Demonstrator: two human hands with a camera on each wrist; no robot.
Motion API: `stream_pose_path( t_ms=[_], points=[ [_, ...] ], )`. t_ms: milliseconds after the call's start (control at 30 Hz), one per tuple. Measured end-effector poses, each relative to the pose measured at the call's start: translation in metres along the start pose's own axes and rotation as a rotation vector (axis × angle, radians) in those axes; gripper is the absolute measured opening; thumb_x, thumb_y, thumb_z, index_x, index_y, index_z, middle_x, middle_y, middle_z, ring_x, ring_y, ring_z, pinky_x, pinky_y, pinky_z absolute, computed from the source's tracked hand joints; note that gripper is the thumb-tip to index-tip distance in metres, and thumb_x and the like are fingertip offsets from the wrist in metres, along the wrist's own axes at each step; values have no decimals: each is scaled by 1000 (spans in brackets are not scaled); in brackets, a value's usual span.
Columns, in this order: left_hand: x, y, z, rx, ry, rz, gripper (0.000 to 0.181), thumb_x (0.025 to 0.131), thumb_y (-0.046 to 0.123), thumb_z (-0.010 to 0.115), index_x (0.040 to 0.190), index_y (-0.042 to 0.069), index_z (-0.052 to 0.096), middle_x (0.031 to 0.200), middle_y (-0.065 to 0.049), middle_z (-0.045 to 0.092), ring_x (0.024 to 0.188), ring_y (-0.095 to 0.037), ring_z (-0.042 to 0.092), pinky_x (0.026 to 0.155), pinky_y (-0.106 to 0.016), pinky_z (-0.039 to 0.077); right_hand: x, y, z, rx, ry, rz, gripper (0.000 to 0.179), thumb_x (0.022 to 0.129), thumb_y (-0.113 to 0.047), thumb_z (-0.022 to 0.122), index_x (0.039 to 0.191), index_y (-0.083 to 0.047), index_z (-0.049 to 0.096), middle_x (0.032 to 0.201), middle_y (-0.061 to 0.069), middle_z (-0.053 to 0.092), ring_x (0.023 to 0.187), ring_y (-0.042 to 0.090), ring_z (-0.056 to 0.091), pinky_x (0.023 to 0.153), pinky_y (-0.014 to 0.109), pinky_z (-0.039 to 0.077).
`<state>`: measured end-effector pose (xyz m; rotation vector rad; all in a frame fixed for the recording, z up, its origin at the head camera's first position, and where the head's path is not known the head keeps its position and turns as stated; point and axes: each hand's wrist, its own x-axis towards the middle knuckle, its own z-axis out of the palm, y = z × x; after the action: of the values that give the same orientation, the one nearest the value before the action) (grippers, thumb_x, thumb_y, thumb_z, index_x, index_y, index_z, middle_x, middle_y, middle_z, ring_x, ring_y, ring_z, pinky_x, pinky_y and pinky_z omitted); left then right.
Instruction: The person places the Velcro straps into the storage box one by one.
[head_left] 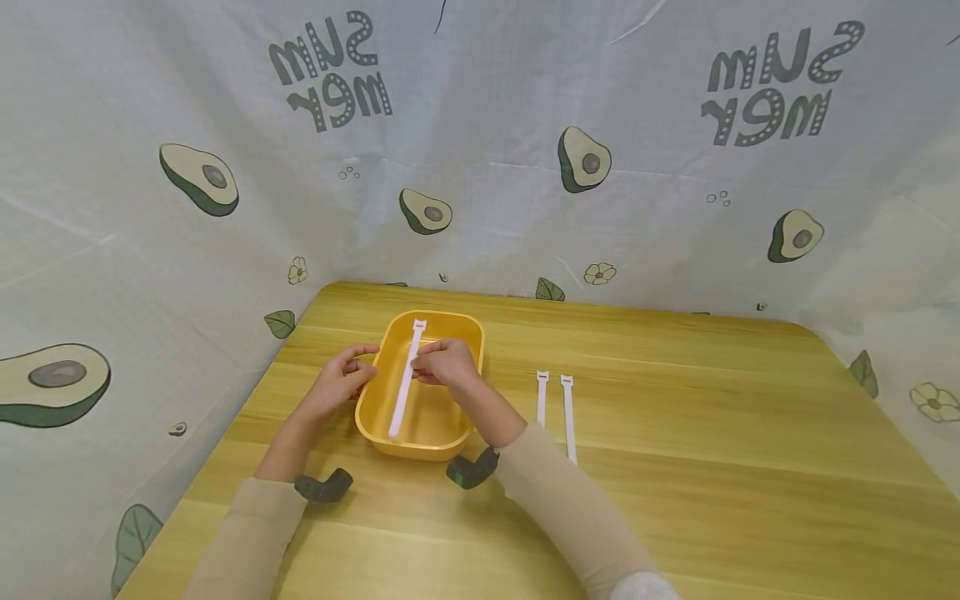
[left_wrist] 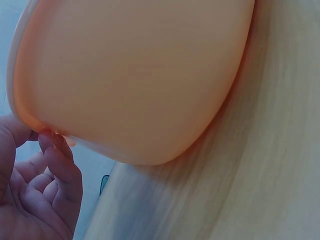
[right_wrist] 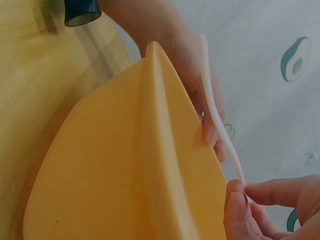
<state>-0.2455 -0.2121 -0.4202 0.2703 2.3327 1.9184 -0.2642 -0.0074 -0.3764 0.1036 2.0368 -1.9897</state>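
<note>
Cloth (head_left: 480, 92) reading mirrored "summer", right hand (head_left: 447, 363) pinching white strap (head_left: 404, 390), left hand (head_left: 339, 385) pinching yellow tray (head_left: 420, 452)

Avocado-print cloth (head_left: 495, 92) behind a wood-grain table (head_left: 712, 433) shows a curtained-off workspace.

Free to pass over the wooden table (head_left: 720, 408) right of the 2 white straps (head_left: 570, 417). Blocked above the yellow tray (head_left: 438, 421) by the right hand (head_left: 447, 363) and its pinched strap (head_left: 404, 396), at its left side by the left hand (head_left: 341, 383), behind by the printed cloth (head_left: 495, 200).
</note>
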Motion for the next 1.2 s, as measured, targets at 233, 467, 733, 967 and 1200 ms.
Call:
stream_pose_path(
  t_ms=[233, 467, 733, 967, 1200],
  points=[
    [1, -1, 1, -6, 4, -4, 45, 99, 6, 54, 138, -9, 39, 83, -11, 53, 60, -10, 47, 54, -23, 47, 7, 5, 3, 23, 13, 36, 12, 84, 10, 67, 95, 8, 62, 69, 10, 65, 54, 12, 62, 55, 22, 54],
    [1, -3, 1, -19, 2, -4, 44, 99, 4, 53, 138, -9, 39, 83, -12, 53, 59, -10, 48, 53, -23, 47, 13, 9, 4, 42, 28, 83, 13, 82, 11, 67, 96, 11, 65, 68, 11, 64, 53, 13, 62, 53, 21, 53],
    [1, -2, 1, -19, 5, -13, 45, 99, 5, 53, 140, -8, 39, 84, -9, 53, 59, -10, 48, 53, -23, 46, 18, 8, 12, -3, 53, 83, 11, 81, 12, 68, 92, 11, 67, 65, 10, 63, 50, 12, 60, 50, 19, 51],
    [3, -4, 2, -21, 13, -15, 44, 99, 5, 54, 139, -7, 40, 84, -10, 53, 60, -10, 48, 54, -22, 46, 22, 15, 16, -49, 96, 97, 6, 79, 13, 68, 85, 11, 67, 60, 9, 61, 48, 12, 59, 54, 24, 54],
    [3, -5, 1, -15, 2, -3, 44, 99, 5, 53, 139, -8, 40, 85, -9, 53, 60, -9, 49, 54, -23, 46, 27, 23, 22, -155, 117, 116, 7, 78, 14, 69, 78, 7, 67, 57, 8, 61, 44, 11, 57, 51, 23, 53]
  ],
)
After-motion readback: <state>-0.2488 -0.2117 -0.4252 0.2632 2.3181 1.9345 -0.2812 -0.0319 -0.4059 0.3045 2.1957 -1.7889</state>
